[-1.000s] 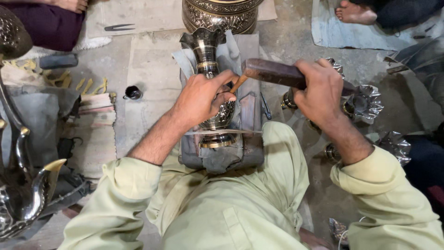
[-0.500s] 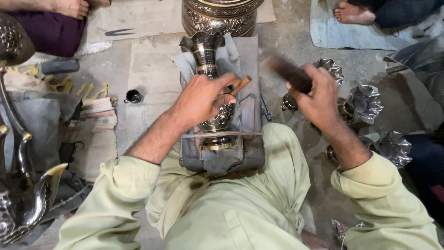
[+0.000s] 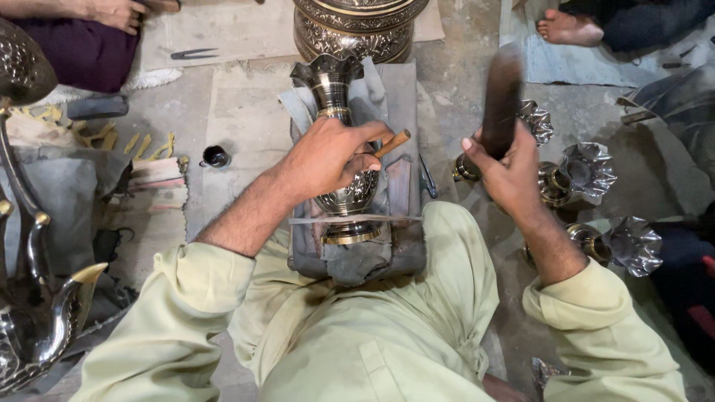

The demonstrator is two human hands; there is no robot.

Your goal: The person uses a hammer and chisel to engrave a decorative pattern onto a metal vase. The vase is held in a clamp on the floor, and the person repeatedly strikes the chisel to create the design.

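On the grey padded block (image 3: 406, 253) in front of the seated person's lap lies a brass vase (image 3: 339, 141), fluted mouth pointing away, foot toward the knees, held down by a strap across its lower body. The left hand (image 3: 328, 156) rests on the vase's belly, fingers pressed together and pinching a wooden-handled chisel (image 3: 392, 143) whose handle sticks out to the right. The right hand (image 3: 510, 175) is raised beside it, fingers wrapped tight round a dark wooden mallet (image 3: 500, 97), blurred with motion. This looks like the engraving step, mid-swing; the coming blow would need to land squarely on the chisel's end while the left hand keeps the tip from skating on the curved metal. Just right of the block stand more fluted vases (image 3: 588, 167); a larger engraved vessel (image 3: 357, 26) sits beyond, and a small dark cup (image 3: 214, 156) to the left
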